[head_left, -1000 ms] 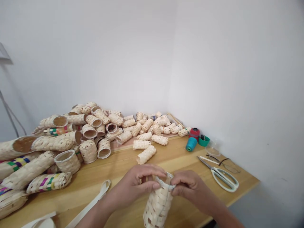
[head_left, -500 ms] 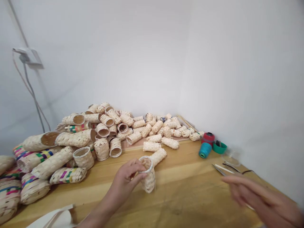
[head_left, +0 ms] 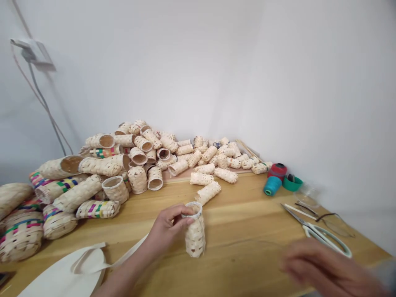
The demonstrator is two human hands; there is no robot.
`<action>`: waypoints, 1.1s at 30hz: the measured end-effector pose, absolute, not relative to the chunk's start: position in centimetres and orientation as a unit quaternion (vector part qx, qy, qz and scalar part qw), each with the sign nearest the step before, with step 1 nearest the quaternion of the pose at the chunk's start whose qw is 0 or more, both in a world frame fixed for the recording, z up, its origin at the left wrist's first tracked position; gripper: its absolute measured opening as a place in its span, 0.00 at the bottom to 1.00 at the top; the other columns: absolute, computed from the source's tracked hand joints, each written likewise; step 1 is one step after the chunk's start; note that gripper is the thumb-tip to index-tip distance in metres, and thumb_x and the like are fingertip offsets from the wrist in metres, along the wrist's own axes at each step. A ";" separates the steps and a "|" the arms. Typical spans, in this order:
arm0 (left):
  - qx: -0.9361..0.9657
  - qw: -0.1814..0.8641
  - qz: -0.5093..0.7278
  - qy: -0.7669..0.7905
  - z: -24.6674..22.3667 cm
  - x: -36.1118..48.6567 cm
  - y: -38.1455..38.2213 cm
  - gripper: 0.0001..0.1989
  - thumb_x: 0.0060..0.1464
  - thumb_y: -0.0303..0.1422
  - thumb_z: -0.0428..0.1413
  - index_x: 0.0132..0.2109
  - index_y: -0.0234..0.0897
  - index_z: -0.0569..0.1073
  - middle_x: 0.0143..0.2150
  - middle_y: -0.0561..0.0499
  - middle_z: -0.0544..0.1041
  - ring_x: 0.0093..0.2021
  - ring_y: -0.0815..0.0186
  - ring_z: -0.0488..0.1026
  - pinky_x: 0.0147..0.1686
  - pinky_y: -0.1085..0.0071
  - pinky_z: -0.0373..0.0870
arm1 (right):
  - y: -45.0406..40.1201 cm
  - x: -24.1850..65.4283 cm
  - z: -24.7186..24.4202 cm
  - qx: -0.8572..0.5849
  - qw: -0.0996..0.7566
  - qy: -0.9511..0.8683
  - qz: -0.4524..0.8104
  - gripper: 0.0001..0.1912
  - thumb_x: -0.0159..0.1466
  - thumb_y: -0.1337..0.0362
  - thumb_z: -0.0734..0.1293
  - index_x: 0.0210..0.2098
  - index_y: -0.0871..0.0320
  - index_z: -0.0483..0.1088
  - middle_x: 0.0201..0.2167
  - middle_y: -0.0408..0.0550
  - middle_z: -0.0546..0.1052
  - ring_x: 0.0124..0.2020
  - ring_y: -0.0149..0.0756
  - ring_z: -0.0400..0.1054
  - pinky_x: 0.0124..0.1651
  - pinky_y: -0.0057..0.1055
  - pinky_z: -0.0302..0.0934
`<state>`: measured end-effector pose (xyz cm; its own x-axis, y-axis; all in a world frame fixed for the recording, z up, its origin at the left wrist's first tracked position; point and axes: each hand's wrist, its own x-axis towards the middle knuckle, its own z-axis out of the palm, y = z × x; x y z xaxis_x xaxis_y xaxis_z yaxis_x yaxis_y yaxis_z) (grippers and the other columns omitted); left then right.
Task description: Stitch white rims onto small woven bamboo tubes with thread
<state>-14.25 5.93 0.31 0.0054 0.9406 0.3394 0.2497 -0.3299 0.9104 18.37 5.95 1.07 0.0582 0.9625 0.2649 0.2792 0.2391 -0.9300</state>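
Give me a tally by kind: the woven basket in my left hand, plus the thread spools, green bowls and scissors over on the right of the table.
Woven basket in your left hand: 1
Thread spools, a red spool and a blue spool: 2
Green bowl: 1
Scissors: 1
Total: 5

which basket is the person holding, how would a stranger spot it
Find the table, with its pile of baskets along the back and left. Come nearer from the pile to the left hand, low in the middle. The basket there is roughly upright, mouth up, and the only one a hand holds.
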 end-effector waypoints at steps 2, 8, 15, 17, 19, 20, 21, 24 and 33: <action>0.625 0.335 0.533 0.462 0.0 -14.4 5.7 0.08 0.51 0.36 0.61 0.34 0.36 0.81 0.27 0.50 0.74 0.29 0.65 0.68 0.29 0.72 0.63 | 6.6 14.9 1.2 -0.438 0.427 -0.708 0.354 0.09 0.56 0.55 0.72 0.26 0.52 0.77 0.24 0.46 0.76 0.26 0.38 0.69 0.29 0.31 0.63; 0.607 0.350 0.549 0.456 -0.1 -14.5 5.6 0.11 0.51 0.39 0.62 0.32 0.35 0.82 0.26 0.49 0.72 0.28 0.66 0.66 0.28 0.72 0.61 | 8.0 6.7 0.9 -0.325 0.383 -0.804 0.318 0.10 0.65 0.63 0.63 0.33 0.52 0.77 0.29 0.45 0.75 0.32 0.37 0.69 0.36 0.30 0.62; 0.601 0.368 0.541 0.460 0.1 -14.4 5.6 0.11 0.51 0.39 0.61 0.31 0.35 0.81 0.28 0.48 0.73 0.29 0.66 0.66 0.28 0.72 0.61 | 8.5 5.5 0.2 -0.338 0.392 -0.812 0.271 0.10 0.65 0.63 0.63 0.36 0.53 0.77 0.26 0.44 0.74 0.31 0.37 0.68 0.33 0.30 0.60; 0.597 0.374 0.545 0.454 0.0 -14.4 5.6 0.11 0.50 0.39 0.62 0.30 0.35 0.81 0.28 0.48 0.73 0.29 0.65 0.67 0.29 0.72 0.62 | 8.6 5.3 0.1 -0.336 0.395 -0.811 0.271 0.10 0.65 0.63 0.63 0.36 0.53 0.77 0.26 0.44 0.73 0.30 0.36 0.67 0.33 0.30 0.60; 0.597 0.377 0.546 0.452 -0.1 -14.4 5.6 0.11 0.50 0.39 0.62 0.30 0.35 0.81 0.28 0.48 0.73 0.29 0.66 0.67 0.29 0.72 0.62 | 8.6 5.2 0.0 -0.335 0.396 -0.811 0.273 0.10 0.65 0.64 0.63 0.36 0.52 0.78 0.25 0.44 0.72 0.30 0.36 0.67 0.32 0.30 0.60; 0.598 0.376 0.546 0.450 -0.1 -14.5 5.6 0.11 0.51 0.39 0.62 0.31 0.35 0.81 0.28 0.49 0.73 0.29 0.66 0.67 0.28 0.72 0.62 | 8.6 5.2 -0.1 -0.335 0.395 -0.811 0.274 0.10 0.65 0.64 0.63 0.37 0.52 0.78 0.25 0.44 0.72 0.30 0.36 0.67 0.32 0.29 0.60; 0.601 0.375 0.546 0.447 -0.1 -14.5 5.6 0.11 0.51 0.39 0.62 0.31 0.34 0.81 0.28 0.49 0.73 0.29 0.66 0.67 0.28 0.72 0.62 | 8.7 5.2 -0.1 -0.334 0.395 -0.811 0.273 0.10 0.65 0.64 0.63 0.37 0.52 0.78 0.25 0.44 0.72 0.30 0.36 0.67 0.32 0.29 0.60; 0.607 0.368 0.546 0.446 -0.2 -14.5 5.6 0.12 0.51 0.39 0.62 0.31 0.34 0.81 0.28 0.48 0.73 0.29 0.66 0.67 0.28 0.72 0.62 | 8.7 5.2 -0.2 -0.333 0.398 -0.811 0.271 0.10 0.65 0.64 0.63 0.38 0.52 0.78 0.25 0.44 0.71 0.29 0.36 0.66 0.31 0.29 0.59; 0.608 0.360 0.545 0.451 -0.2 -14.5 5.7 0.14 0.50 0.42 0.62 0.31 0.34 0.81 0.27 0.48 0.73 0.28 0.65 0.67 0.27 0.71 0.61 | 8.5 5.1 -0.2 -0.339 0.393 -0.811 0.271 0.10 0.65 0.66 0.64 0.38 0.52 0.78 0.24 0.44 0.70 0.28 0.36 0.65 0.31 0.29 0.57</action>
